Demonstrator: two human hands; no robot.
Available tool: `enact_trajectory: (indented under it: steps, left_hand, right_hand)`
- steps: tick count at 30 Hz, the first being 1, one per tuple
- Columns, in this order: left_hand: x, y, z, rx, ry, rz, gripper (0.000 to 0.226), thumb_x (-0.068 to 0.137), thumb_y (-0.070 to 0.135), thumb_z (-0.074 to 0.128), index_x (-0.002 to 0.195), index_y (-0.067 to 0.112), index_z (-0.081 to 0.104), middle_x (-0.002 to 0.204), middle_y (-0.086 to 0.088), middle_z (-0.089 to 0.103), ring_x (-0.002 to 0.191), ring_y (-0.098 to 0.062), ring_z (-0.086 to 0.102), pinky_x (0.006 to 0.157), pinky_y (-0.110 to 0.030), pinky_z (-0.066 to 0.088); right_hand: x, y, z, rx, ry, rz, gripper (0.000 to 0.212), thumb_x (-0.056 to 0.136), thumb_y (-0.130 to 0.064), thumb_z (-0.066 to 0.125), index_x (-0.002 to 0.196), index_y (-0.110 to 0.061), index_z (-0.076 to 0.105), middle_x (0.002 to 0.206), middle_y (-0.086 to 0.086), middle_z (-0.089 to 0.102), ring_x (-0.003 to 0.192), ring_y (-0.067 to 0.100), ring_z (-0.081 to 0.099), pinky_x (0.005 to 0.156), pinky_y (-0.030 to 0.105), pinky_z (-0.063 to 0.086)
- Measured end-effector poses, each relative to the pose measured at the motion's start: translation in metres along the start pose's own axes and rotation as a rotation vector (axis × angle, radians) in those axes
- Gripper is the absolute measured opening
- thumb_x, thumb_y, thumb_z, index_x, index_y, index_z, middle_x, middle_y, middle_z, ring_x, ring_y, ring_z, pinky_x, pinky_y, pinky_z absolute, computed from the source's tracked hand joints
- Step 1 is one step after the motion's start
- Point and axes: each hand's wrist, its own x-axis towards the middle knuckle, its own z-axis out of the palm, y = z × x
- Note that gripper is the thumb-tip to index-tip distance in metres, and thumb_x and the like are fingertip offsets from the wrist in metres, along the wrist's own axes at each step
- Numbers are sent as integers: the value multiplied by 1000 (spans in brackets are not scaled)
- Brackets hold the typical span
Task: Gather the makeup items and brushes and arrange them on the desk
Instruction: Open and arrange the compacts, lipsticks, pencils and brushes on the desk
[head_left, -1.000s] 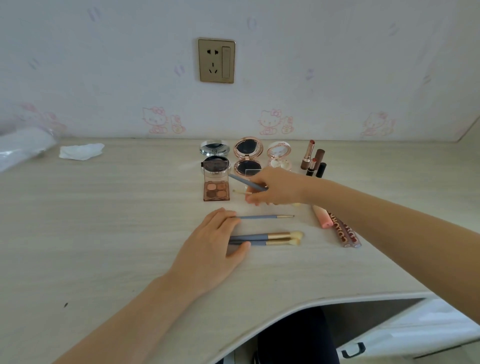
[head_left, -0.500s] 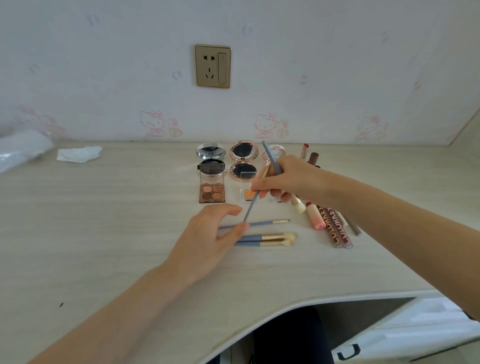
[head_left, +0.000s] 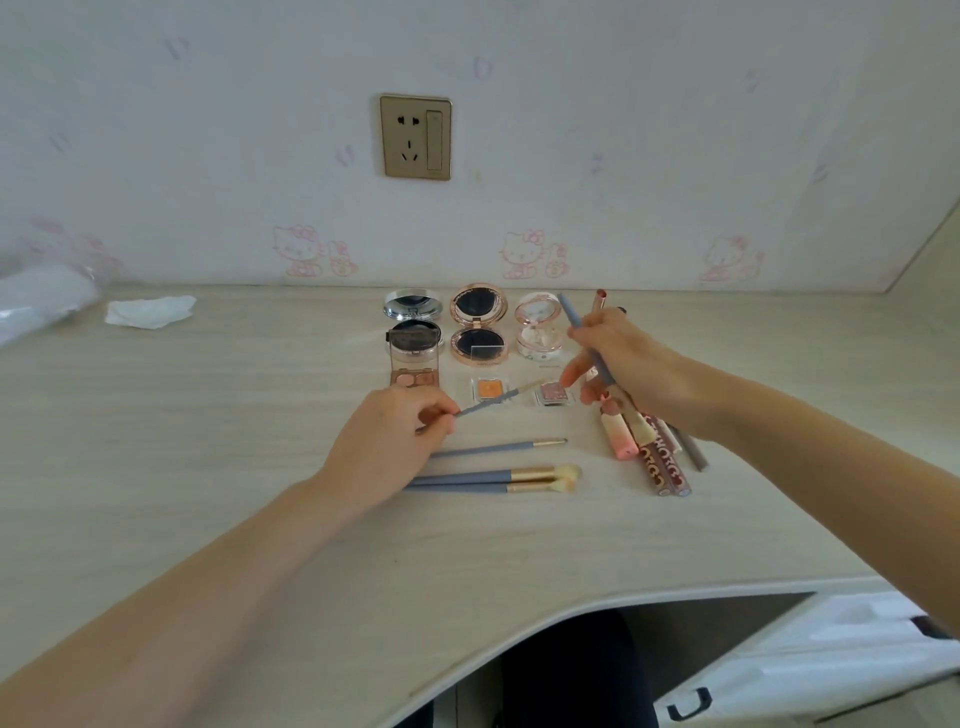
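Most of the job looks done, with compacts (head_left: 478, 327) in a row at center, three brushes (head_left: 498, 475) laid below them, while the left hand (head_left: 387, 447) pinches a thin brush (head_left: 491, 402) and the right hand (head_left: 631, 371) grips another brush (head_left: 574, 322), both unplaced.

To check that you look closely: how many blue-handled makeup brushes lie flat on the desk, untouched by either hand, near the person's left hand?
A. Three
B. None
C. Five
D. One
A: one thin blue-handled brush and two blue-handled brushes with fluffy pale bristles lie on the pale wooden desk, while the left hand and the right hand each hold another brush.
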Motion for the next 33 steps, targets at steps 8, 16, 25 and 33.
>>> enact_trajectory:
  steps: [8,16,25,33]
  left_hand:
    - [9,-4,2,115,-65,140,11,87,19,65,92,24,73,84,10,66,81,-8,60,77,-30,52]
    - [5,-14,1,46,-112,235,16,88,18,67,103,17,72,99,7,65,98,-10,56,90,-28,45]
    - [-16,-11,-2,-173,-156,153,20,93,30,57,102,20,72,106,18,66,106,3,57,93,-14,41]
    - [-34,-10,-4,-41,-256,179,68,78,66,49,135,29,50,136,21,44,131,11,30,110,-12,23]
  right_hand:
    - [-35,21,34,-636,10,-354,20,96,-18,42,106,-30,55,90,-6,51,73,6,49,63,21,40]
    - [-53,47,79,-917,-51,-557,45,98,-22,35,143,-22,32,119,0,36,104,18,36,95,30,35]
    - [-49,46,98,-871,34,-604,40,93,-19,53,132,-17,47,123,3,43,110,21,40,95,33,39]
    - [-54,52,82,-879,106,-624,35,85,-34,66,113,-14,63,115,4,53,107,24,48,89,36,46]
